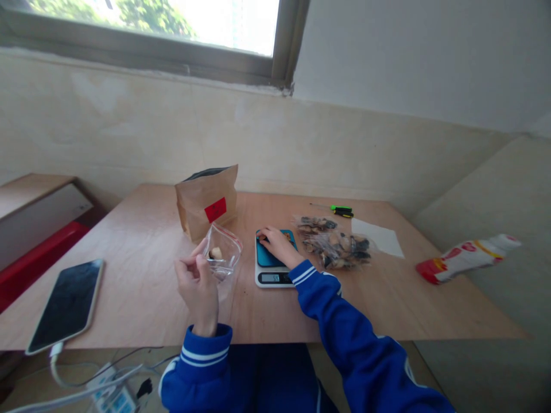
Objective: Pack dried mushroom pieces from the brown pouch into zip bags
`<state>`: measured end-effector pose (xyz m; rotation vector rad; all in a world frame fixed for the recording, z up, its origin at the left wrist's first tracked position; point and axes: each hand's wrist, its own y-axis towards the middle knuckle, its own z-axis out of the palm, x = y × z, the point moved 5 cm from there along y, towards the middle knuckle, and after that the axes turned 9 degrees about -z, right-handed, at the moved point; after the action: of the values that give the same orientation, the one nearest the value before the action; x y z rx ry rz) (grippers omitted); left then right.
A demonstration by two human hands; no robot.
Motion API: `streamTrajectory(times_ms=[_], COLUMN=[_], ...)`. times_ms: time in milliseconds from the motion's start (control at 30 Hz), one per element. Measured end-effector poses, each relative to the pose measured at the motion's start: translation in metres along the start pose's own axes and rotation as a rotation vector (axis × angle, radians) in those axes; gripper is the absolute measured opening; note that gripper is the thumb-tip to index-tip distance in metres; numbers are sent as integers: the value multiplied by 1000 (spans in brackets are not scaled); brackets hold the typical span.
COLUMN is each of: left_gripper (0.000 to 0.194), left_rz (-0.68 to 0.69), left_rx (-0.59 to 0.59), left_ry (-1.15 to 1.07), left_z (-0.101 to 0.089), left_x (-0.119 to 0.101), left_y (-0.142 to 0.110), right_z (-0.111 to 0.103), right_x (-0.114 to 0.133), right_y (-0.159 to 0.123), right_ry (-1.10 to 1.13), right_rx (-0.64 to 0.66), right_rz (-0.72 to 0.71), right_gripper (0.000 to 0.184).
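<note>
Nearest, two royal-blue sleeves with white-striped cuffs (204,354) reach over the pale wooden table (275,321). A black-screened phone with a light rim (66,304) lies off to the left, a white cable (55,358) at its lower end. Just inward, the left hand (199,289) pinches a clear plastic zip bag with a red strip (232,248) between thumb and fingers — a small tan chunk (216,253) shows inside. Beside it sits a white digital scale with a teal plate (259,276), its readout too small to make out. The right hand (279,246) rests over that plate, fingers bent down among brown bits (287,236); whether they grip one I cannot tell.

Right of the scale lie clear bags of dark and tan dried pieces (340,249), and well apart, a red-and-white bottle (465,259). Farther back — a brown paper pouch with a red label (204,201) stands upright, a white paper sheet (379,236) lies flat, and a green-and-black-handled screwdriver (341,208) lies near the sheet.
</note>
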<state>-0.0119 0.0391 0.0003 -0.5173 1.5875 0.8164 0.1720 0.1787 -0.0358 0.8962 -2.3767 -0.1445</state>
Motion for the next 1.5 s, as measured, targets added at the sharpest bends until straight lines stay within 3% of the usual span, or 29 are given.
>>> streamTrajectory(times_ms=[367,500,667,933,1033,1133,1200,1267,1333,1433,1500], left_gripper=[20,20,21,20,21,21,23,24,24,23,22], left_rz=[-119,-123,-84,-93,-89,-129,-163,-166,-140,-112,-117], left_rx=[163,109,43,34,64,141,192,208,196,167,133], left_ry=[-104,-46,-38,-55,-60,-88,-92,-78,-67,-65,-53], left_z=[14,9,-5,-13,-8,3,11,14,13,5,-1], left_x=[8,13,10,12,13,14,13,12,9,11,14], left_y=[-8,-5,2,3,0,-7,-12,-15,-15,-10,-7], right_z=[-34,-29,-14,-20,-35,-52,-59,-63,-65,-60,-50], right_x=[-25,-14,8,-3,13,49,71,78,60,7,-29], right_y=[-10,-12,-9,-16,-15,-8,-2,2,1,-14,-31], right_ry=[118,94,-23,-15,89,334,395,375,319,114,-49], right_rx=[-124,-137,18,14,-117,-260,-252,-227,-226,-202,-117], right_rz=[91,55,-68,-2,14,-43,-139,-211,-207,-77,47], right_gripper=[15,19,31,20,20,23,31,32,31,35,41])
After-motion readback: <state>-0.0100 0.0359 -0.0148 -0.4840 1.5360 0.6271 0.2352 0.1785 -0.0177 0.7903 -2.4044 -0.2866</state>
